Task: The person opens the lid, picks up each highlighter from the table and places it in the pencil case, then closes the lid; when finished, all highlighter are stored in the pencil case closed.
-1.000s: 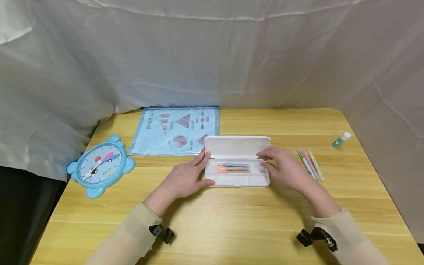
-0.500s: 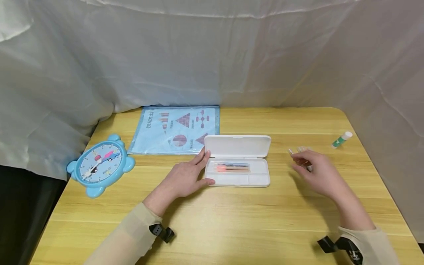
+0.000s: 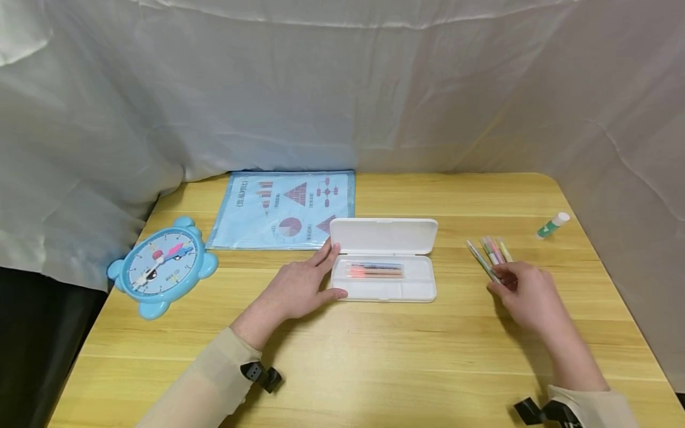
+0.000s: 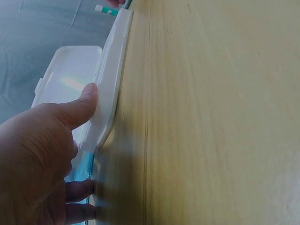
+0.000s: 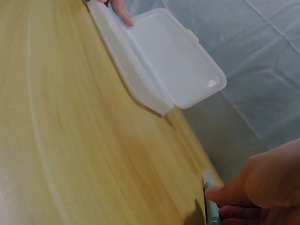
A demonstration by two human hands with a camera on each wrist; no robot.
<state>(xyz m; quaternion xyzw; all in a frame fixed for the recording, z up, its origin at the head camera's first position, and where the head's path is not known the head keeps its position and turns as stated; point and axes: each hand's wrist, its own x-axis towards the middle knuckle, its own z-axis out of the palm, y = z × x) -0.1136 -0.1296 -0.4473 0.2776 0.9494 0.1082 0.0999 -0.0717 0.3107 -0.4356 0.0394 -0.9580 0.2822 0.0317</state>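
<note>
An opened white pencil case lies mid-table, its lid tipped back. Inside, a clear pack of orange and dark sticks rests in the rear compartment. My left hand rests against the case's left end, the thumb on its front corner and a finger near the hinge. On the right, my right hand pinches a slim pale-green pen between thumb and fingers; the right wrist view shows its clear cap. Several pastel pens lie just beside that hand, partly hidden by it.
A green glue stick with a white cap lies at the far right. A blue toy clock sits at the left. Behind the case lies a blue zip folder with printed charts. A grey curtain hangs along the table's back edge.
My right hand has left the case's right end, moved right to the pens and taken hold of one, now angled apart from the others. My left hand stays at the case.
</note>
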